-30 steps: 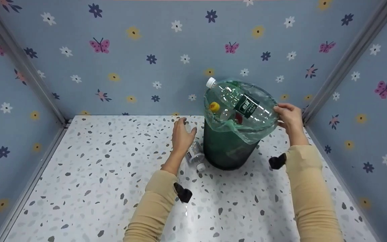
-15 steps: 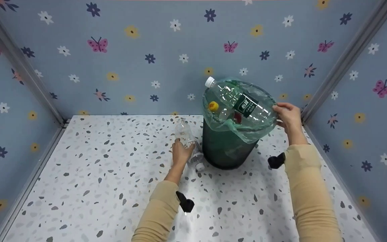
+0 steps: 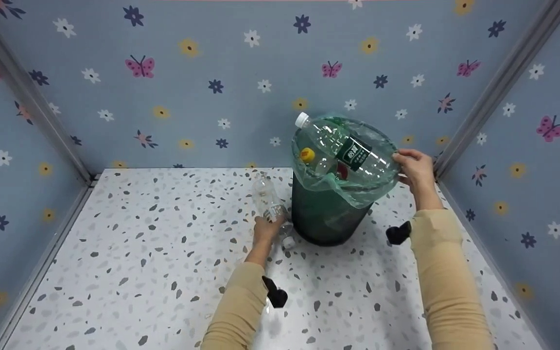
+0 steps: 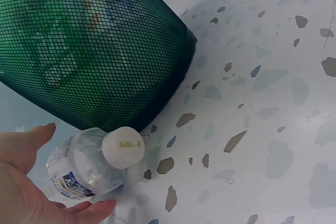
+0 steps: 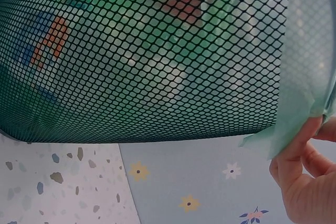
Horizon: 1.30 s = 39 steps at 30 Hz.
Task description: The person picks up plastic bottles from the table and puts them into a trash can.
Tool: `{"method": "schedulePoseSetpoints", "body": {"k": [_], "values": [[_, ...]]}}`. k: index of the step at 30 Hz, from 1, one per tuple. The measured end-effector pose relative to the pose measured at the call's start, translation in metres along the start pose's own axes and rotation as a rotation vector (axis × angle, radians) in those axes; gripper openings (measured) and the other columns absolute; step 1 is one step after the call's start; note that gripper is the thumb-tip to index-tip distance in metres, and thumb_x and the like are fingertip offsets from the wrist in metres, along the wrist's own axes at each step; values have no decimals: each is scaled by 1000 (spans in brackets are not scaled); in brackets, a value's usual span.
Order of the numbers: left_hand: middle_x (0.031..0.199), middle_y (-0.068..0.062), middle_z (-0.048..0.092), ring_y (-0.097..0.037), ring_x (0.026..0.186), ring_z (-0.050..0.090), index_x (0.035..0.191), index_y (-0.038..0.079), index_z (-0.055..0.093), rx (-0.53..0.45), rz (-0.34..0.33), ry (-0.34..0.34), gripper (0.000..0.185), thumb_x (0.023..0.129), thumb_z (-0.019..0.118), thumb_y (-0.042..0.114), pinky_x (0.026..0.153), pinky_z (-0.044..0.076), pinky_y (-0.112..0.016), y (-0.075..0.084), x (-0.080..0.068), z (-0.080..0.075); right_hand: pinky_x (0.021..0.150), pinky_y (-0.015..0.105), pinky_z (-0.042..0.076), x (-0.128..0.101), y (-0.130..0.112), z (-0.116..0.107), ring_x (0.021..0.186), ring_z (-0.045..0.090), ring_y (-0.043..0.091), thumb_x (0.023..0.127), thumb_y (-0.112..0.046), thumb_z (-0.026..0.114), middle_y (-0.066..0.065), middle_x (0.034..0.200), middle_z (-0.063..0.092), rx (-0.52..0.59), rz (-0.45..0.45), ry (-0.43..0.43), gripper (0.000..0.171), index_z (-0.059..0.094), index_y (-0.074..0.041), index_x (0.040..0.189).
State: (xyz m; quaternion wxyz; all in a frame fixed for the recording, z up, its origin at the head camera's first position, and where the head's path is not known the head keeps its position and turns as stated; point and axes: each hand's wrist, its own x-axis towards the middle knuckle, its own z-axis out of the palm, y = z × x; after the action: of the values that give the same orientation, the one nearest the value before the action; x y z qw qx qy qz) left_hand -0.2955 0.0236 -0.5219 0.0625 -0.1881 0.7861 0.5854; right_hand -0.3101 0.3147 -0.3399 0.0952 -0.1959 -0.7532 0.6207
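In the head view, a clear plastic bottle with a white cap lies at the left foot of the mesh bin. My left hand reaches around its near half. Thumb and fingers lie spread on either side of the bottle in the left wrist view, with a gap between thumb and bottle; the cap points toward the camera. My right hand pinches the edge of the green bin bag at the bin's right rim. A large clear bottle with a dark green label rests slantwise across the bin's mouth.
Inside the bag, a yellow cap and other bottles show below the large one. The bin stands on a white speckled surface, close to the blue patterned back wall. Side walls rise at left and right.
My left hand has moved down along the bottle toward its capped end, uncovering its far part. My right hand keeps its hold on the bag edge, and the bin stays put.
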Motion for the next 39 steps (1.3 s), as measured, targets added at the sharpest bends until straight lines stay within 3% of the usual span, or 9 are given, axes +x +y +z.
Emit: {"method": "schedulePoseSetpoints", "body": {"k": [9, 15, 20, 25, 30, 34, 38, 39], "values": [[124, -30, 40, -34, 111, 43, 129, -14, 24, 17, -3, -19, 84, 77, 64, 38, 95, 34, -39, 2, -4, 1, 58, 23, 47, 0, 2, 2, 68, 56, 10, 86, -15, 58, 2, 90, 51, -10, -19, 5, 27, 54, -4, 110], [120, -28, 45, -33, 108, 46, 126, -15, 30, 53, 6, -9, 78, 77, 64, 36, 93, 36, -39, 5, -5, 4, 50, 18, 44, 0, 1, 3, 67, 55, 11, 85, -13, 58, 3, 88, 51, 20, -13, 3, 21, 55, -5, 104], [110, -25, 52, -30, 94, 53, 120, -14, 39, 60, 18, 6, 70, 76, 65, 33, 82, 43, -36, 4, -2, 3, 48, 17, 43, 0, 0, 4, 68, 55, 12, 86, -14, 57, 3, 90, 51, 18, -13, 6, 24, 55, -4, 107], [103, -21, 53, -26, 83, 54, 117, -12, 43, -7, 4, 5, 60, 75, 66, 25, 70, 47, -33, 0, 2, 1, 47, 16, 42, 1, 0, 4, 69, 55, 12, 86, -15, 57, 4, 92, 50, 4, -9, 16, 28, 54, -3, 111], [105, -21, 53, -27, 87, 54, 116, -10, 43, -70, -12, 8, 57, 73, 68, 18, 76, 46, -36, -5, 6, -1, 48, 18, 43, 1, 1, 4, 67, 55, 11, 85, -14, 58, 3, 90, 51, 11, -6, 23, 31, 54, -2, 114], [104, -23, 53, -29, 88, 55, 115, -12, 42, -98, 26, 33, 60, 70, 70, 16, 76, 46, -35, -17, 17, -1, 51, 19, 44, 1, 1, 2, 67, 55, 11, 86, -15, 58, 2, 90, 50, 14, -6, 13, 33, 52, -2, 115], [114, -24, 49, -30, 98, 53, 122, -9, 39, -102, 28, 35, 65, 71, 70, 16, 84, 43, -35, -13, 15, -8, 52, 18, 44, 0, 0, 0, 70, 54, 11, 86, -15, 57, 2, 91, 49, 11, 0, 0, 32, 51, -3, 115], [120, -24, 47, -32, 104, 50, 125, -8, 37, -90, 0, 20, 64, 73, 68, 13, 89, 41, -39, -4, 7, -14, 53, 19, 44, 0, 0, 0, 70, 54, 11, 86, -15, 57, 2, 91, 49, 6, 1, -1, 32, 51, -3, 115]]}}
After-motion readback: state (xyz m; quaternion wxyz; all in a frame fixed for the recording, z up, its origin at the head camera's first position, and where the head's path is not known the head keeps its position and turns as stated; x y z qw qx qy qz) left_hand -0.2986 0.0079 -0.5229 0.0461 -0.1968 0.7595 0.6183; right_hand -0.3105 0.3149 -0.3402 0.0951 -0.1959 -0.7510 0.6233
